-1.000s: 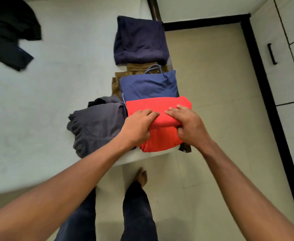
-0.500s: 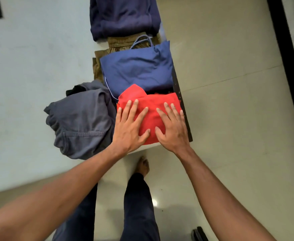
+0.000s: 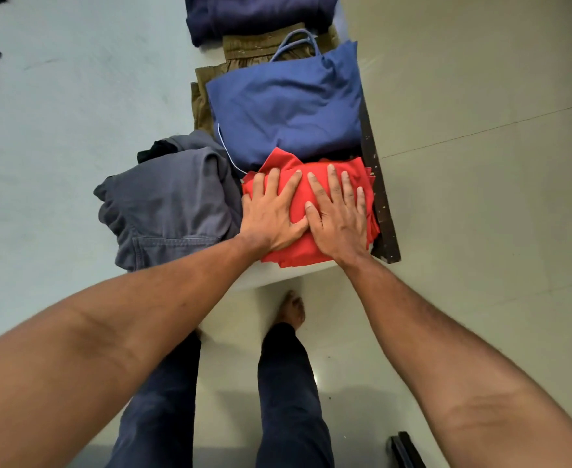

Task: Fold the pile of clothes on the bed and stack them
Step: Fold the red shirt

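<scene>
At bed (image 3: 75,130) corner, both hands (image 3: 306,211) flat, fingers spread, pressing red garment (image 3: 298,255); floor (image 3: 480,163) open rt.

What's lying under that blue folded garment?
An olive-brown garment pokes out at the left and far edges of the blue garment. The rest of it is covered, so whether anything else lies beneath cannot be seen.

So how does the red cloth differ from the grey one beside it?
The red cloth is folded flat and compact; the grey one is rumpled and looks larger. The left hand and right hand press flat on the red cloth, not the grey one. Both lie on the bed.
</scene>
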Action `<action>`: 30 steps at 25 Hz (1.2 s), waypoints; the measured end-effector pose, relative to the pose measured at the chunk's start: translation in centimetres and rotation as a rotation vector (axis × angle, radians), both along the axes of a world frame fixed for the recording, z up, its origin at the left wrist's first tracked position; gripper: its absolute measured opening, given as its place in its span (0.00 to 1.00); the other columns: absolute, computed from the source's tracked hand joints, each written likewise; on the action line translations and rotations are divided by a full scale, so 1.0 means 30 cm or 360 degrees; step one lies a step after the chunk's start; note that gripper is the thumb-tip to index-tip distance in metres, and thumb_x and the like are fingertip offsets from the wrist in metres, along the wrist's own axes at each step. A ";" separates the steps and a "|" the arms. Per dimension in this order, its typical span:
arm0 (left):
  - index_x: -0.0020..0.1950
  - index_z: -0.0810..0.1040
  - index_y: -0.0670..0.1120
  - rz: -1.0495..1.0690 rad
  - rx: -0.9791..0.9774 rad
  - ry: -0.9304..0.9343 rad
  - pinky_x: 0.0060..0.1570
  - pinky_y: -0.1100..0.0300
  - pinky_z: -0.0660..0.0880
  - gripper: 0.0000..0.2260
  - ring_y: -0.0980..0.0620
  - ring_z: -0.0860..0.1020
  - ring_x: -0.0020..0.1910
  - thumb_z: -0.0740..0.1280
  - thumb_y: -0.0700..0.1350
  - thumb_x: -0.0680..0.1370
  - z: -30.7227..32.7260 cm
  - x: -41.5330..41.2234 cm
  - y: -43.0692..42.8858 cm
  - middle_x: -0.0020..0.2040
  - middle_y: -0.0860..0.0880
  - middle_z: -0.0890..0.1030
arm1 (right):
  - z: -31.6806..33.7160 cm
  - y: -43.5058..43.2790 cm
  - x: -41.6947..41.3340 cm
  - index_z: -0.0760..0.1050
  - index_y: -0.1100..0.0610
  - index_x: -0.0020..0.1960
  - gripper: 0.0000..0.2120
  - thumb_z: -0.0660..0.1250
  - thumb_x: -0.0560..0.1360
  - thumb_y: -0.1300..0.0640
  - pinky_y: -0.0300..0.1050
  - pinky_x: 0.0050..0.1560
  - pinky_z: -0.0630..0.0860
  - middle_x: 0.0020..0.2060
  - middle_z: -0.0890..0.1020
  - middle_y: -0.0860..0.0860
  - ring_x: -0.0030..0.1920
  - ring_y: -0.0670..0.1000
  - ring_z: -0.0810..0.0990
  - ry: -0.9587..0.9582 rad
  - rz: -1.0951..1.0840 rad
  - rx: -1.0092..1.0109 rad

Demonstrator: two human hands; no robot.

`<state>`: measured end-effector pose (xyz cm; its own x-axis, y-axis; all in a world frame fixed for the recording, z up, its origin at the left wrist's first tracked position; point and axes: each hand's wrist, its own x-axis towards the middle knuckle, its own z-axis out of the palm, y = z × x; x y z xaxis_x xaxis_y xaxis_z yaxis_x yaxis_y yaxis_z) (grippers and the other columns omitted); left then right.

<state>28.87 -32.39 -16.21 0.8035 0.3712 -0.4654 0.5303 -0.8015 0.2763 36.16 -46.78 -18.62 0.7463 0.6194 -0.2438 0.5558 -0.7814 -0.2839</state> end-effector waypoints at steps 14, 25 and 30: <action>0.56 0.83 0.49 0.0869 -0.0643 -0.0516 0.58 0.57 0.76 0.09 0.51 0.81 0.54 0.69 0.46 0.78 0.247 -0.706 0.954 0.53 0.51 0.84 | 0.342 0.801 -0.342 0.80 0.54 0.45 0.10 0.65 0.80 0.66 0.34 0.38 0.75 0.36 0.82 0.52 0.35 0.43 0.79 0.1172 -0.1048 0.1100; 0.80 0.35 0.61 0.1121 -0.0250 0.0474 0.71 0.26 0.44 0.63 0.44 0.30 0.78 0.79 0.67 0.61 0.010 -1.368 2.017 0.79 0.52 0.29 | 0.036 2.165 -0.863 0.69 0.55 0.76 0.30 0.71 0.75 0.56 0.57 0.70 0.69 0.77 0.65 0.58 0.76 0.61 0.65 0.0401 0.0528 0.0349; 0.71 0.18 0.61 0.1129 -0.0382 0.0587 0.61 0.19 0.39 0.76 0.39 0.18 0.69 0.81 0.69 0.51 -0.105 -1.245 2.198 0.67 0.50 0.13 | -0.024 2.696 -0.731 0.56 0.46 0.81 0.39 0.71 0.76 0.49 0.65 0.67 0.68 0.82 0.55 0.55 0.79 0.60 0.58 -0.0138 0.0759 0.0120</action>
